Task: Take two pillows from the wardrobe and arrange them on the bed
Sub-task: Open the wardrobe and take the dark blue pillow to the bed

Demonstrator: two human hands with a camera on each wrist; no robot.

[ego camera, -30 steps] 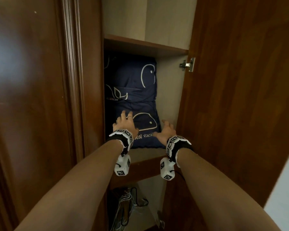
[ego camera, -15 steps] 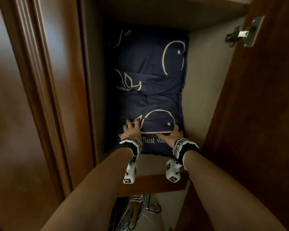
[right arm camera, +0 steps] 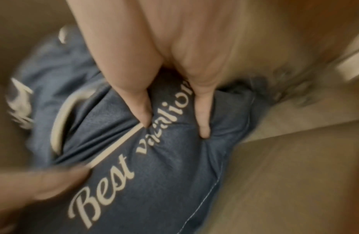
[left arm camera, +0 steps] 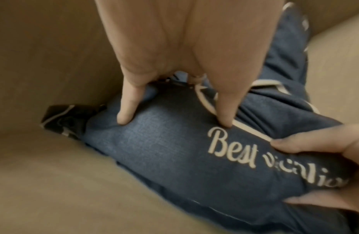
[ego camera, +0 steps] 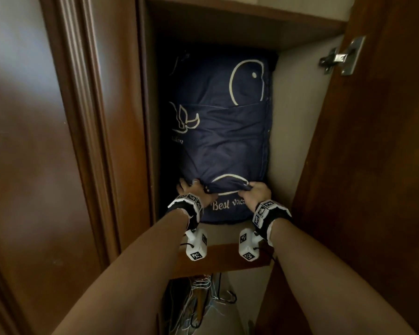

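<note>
Two navy pillows with white whale outlines fill a wardrobe compartment. The front pillow (ego camera: 228,146), printed "Best vacation", lies on the shelf, and the second pillow (ego camera: 215,78) sits above and behind it. My left hand (ego camera: 192,189) and right hand (ego camera: 254,192) both grip the front pillow's near end and bunch its fabric. In the left wrist view, my fingers (left arm camera: 126,110) dig into the pillow (left arm camera: 164,150). The right wrist view is blurred; there my fingers (right arm camera: 144,114) pinch folds of the pillow (right arm camera: 164,158) beside the lettering.
The open wardrobe door (ego camera: 373,165) with its metal hinge (ego camera: 341,56) stands close on the right, and a closed door (ego camera: 34,141) on the left. A shelf (ego camera: 240,18) caps the compartment. Under the shelf edge (ego camera: 223,257) hang wire hangers (ego camera: 198,298).
The view has moved closer to the compartment. Both hands went from lying flat on the front pillow to curling into its near end and bunching the fabric.
</note>
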